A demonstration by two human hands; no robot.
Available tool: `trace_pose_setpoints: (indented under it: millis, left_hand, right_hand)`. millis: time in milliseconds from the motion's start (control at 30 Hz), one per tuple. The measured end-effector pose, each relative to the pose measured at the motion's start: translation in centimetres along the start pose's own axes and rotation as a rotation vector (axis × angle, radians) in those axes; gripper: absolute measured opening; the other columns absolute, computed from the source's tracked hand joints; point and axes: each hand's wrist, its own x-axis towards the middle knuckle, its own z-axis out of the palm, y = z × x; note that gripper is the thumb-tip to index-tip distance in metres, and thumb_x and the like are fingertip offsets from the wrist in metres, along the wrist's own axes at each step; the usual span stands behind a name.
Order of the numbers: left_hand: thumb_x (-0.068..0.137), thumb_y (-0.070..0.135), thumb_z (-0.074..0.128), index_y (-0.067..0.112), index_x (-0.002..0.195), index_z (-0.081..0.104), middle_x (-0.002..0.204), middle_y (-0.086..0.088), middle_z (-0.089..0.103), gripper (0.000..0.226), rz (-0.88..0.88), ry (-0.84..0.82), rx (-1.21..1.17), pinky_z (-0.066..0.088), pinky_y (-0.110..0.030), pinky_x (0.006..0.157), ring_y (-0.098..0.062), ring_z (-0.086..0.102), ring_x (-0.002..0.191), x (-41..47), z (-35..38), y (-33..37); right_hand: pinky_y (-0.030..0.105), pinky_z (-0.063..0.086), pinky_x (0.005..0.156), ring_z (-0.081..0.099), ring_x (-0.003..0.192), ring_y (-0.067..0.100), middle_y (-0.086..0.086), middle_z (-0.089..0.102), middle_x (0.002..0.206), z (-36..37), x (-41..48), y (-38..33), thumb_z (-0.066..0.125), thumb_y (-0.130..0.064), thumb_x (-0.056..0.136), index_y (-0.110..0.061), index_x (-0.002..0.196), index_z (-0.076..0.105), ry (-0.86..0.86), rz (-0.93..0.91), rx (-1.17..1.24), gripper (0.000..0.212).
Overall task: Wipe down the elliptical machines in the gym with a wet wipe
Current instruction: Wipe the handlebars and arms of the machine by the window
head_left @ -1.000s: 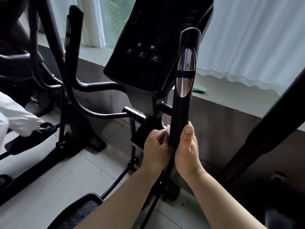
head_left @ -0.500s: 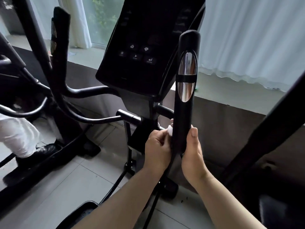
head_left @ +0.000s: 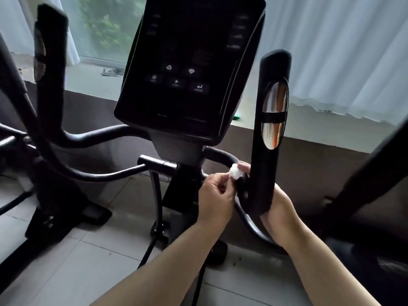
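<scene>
A black elliptical machine stands in front of me, its dark console (head_left: 189, 69) in the middle. Its right handle (head_left: 272, 138), upright with a shiny oval sensor plate, is nearest to me. My left hand (head_left: 217, 195) pinches a small crumpled white wet wipe (head_left: 235, 173) just left of the handle's lower part, against the curved bar. Around the base of the handle curls my right hand (head_left: 280, 208), partly hidden behind it, with one fingertip showing beside the wipe. The left handle (head_left: 49, 51) rises at the far left.
A grey window ledge (head_left: 309, 127) runs behind the machine, with white curtains (head_left: 342, 51) above and a small green object (head_left: 238, 117) on it. Pale floor tiles (head_left: 77, 250) lie below. Another dark machine frame (head_left: 375, 173) slants up at the right.
My view has turned so the console faces me. My right hand has slid lower on the handle. My left hand now holds the wipe out in view beside it.
</scene>
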Motion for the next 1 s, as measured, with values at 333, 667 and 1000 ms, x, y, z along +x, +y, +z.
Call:
trace_pose_setpoints:
  millis: [333, 667, 1000]
  left_hand:
    - [0.100, 0.027, 0.061, 0.009, 0.095, 0.068, 0.101, -0.001, 0.063, 0.020, 0.168, 0.071, 0.315, 0.055, -0.039, 0.081, -0.018, 0.063, 0.086, 6.0, 0.2, 1.0]
    - [0.098, 0.023, 0.067, 0.012, 0.104, 0.075, 0.095, 0.000, 0.065, 0.015, 0.258, -0.093, 0.299, 0.056, -0.030, 0.074, -0.013, 0.065, 0.081, 2.8, -1.3, 0.5]
    - [0.095, 0.022, 0.070, 0.012, 0.106, 0.074, 0.097, -0.007, 0.072, 0.016, 0.237, 0.182, 0.461, 0.055, -0.036, 0.073, -0.027, 0.070, 0.088, 4.7, 0.8, 1.1]
  right_hand:
    - [0.014, 0.055, 0.070, 0.075, 0.085, 0.011, 0.001, 0.078, 0.093, 1.0, -0.6, -1.3, 0.048, -0.009, 0.081, 0.002, 0.110, 0.066, 0.099, 0.046, 0.089, 0.035]
    - [0.020, 0.056, 0.083, 0.072, 0.099, 0.019, 0.017, 0.073, 0.110, 1.2, -1.3, -0.6, 0.090, -0.044, 0.059, 0.000, 0.112, 0.075, 0.174, 0.062, 0.043, 0.070]
    - [0.016, 0.054, 0.075, 0.071, 0.091, 0.013, 0.013, 0.077, 0.098, -0.1, -0.8, -0.5, 0.069, -0.022, 0.073, 0.006, 0.106, 0.072, 0.113, 0.098, -0.029, 0.044]
